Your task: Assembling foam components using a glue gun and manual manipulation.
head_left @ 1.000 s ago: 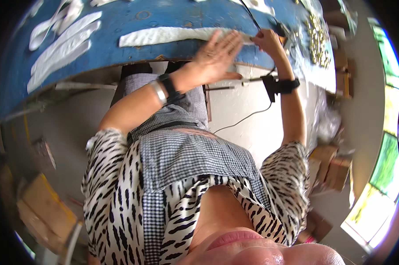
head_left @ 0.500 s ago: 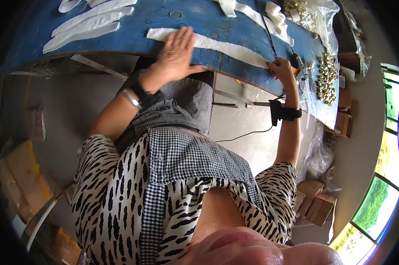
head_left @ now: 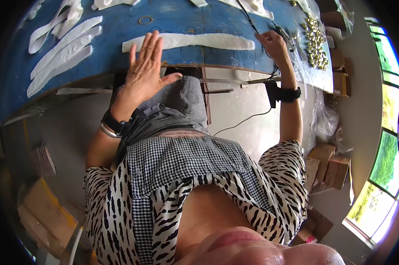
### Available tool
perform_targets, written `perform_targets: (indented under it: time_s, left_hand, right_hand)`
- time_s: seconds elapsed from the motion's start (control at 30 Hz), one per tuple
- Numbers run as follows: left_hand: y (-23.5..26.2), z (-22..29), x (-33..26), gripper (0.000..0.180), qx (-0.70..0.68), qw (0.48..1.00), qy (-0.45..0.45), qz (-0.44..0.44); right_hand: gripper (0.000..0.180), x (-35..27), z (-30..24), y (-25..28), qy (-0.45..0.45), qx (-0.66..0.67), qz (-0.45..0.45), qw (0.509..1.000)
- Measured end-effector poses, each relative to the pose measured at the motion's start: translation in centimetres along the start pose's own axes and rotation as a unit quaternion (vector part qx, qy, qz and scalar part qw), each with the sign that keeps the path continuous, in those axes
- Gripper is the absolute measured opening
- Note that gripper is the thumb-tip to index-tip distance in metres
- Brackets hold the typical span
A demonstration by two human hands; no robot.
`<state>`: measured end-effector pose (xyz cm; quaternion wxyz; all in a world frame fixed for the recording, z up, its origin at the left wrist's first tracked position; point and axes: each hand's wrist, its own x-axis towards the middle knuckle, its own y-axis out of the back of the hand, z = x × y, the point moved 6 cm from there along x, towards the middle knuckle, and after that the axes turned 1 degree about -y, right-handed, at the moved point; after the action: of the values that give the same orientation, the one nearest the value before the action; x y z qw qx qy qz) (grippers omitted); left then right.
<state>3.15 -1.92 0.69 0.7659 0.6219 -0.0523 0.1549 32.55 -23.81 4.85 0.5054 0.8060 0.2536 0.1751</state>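
A long white fabric strip [head_left: 188, 40], fuzzy on its surface, lies along the near edge of the blue table. My left hand [head_left: 144, 66] is open over its left end, fingers stretched out and thumb held apart; whether they touch the cloth I cannot tell. Just past the strip's right end, my right hand [head_left: 274, 46] is closed, its fingertips beside a thin black cord [head_left: 247, 15]. What the fingers hold, if anything, is hidden. Right by that hand lies a dark hand tool [head_left: 283, 36], its kind unclear.
Several more white strips [head_left: 66, 54] lie on the blue table [head_left: 106, 57] at left, with others along the back. A thin ring [head_left: 145, 20] lies beyond the strip. Brass-coloured metal parts [head_left: 315, 44] are heaped at right. Cardboard boxes [head_left: 336, 172] stand on the floor.
The whole view has shifted and turned. My left hand has slid leftward to the strip's left end. My right fingertips, earlier at the strip's right end, are now slightly apart from it.
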Motion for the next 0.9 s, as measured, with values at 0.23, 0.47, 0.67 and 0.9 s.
perform_targets:
  time_s: [0.23, 0.47, 0.67, 0.9]
  left_hand:
    - [-1.4, 2.1, 2.3, 0.104, 0.009, 1.0, -0.019, -0.011]
    - [-1.8, 1.9, 2.4, 0.102, 0.005, 0.999, -0.027, -0.03]
    - [-1.9, 1.7, 2.3, 0.101, 0.004, 0.999, -0.038, -0.028]
    - [-1.8, 1.5, 2.2, 0.101, -0.006, 0.999, -0.036, -0.037]
  right_hand:
    - [0.08, -6.9, -12.9, -6.4, 0.294, -0.021, 0.032, 0.955]
    - [0.095, -8.2, -11.3, -10.2, 0.246, -0.073, 0.053, 0.965]
    - [0.093, -7.6, -7.7, -8.4, 0.18, -0.106, 0.062, 0.976]
    - [0.089, -6.5, -4.9, -6.0, 0.165, -0.106, 0.101, 0.975]
